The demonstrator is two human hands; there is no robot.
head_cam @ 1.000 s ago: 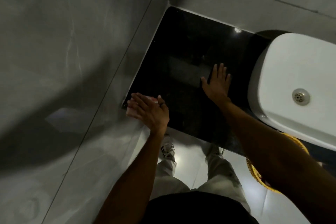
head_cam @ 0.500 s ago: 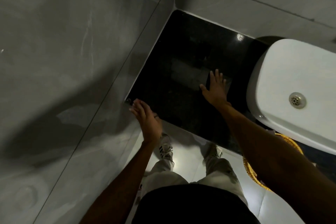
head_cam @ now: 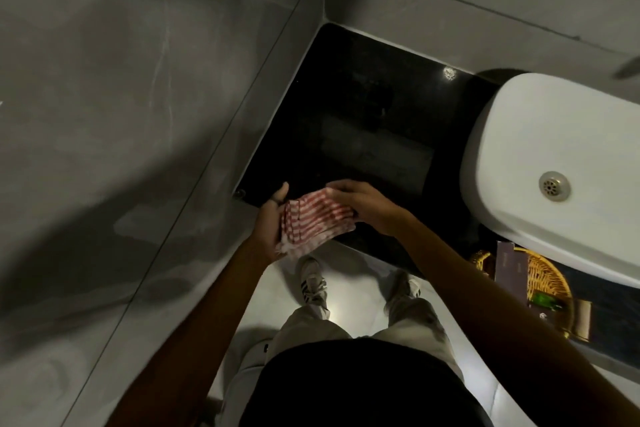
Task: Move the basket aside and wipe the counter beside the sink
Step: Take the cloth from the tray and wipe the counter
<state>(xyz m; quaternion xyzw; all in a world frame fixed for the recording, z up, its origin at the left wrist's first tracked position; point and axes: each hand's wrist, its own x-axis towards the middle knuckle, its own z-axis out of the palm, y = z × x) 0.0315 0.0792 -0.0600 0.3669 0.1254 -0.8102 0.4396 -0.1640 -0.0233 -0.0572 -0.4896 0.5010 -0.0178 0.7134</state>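
Holding a red-and-white striped cloth (head_cam: 313, 222) between 2 hands, a person stands at the near edge of a glossy black surface (head_cam: 363, 121) that fills a corner between grey tiled walls. The left hand (head_cam: 272, 224) lies palm-up beneath the cloth with its fingers spread, cradling the bunched folds. The right hand (head_cam: 363, 208) comes in from the other side, its fingertips pressed together in a pinch on the cloth's upper edge. The cloth hangs partly over the surface's front edge and partly over the pale floor below.

Judging from this, the step in hand is readying the cloth for wiping. Doing it well probably means folding it into a flat pad, then laying it down and sweeping in overlapping strokes from the far corner back toward the body, so that no strip is missed.

Beyond the grip, the dark surface stretches away, bare of objects, with only faint reflections on it. To the right of the grip, a white sink (head_cam: 540, 163) sits on the surface. The wicker basket (head_cam: 543, 274) lies to the right of the grip and nearer the body, partly tucked under the sink's front rim, well apart from both hands. It holds a flat purple box and a small green bottle. Moving it aside looks already done.
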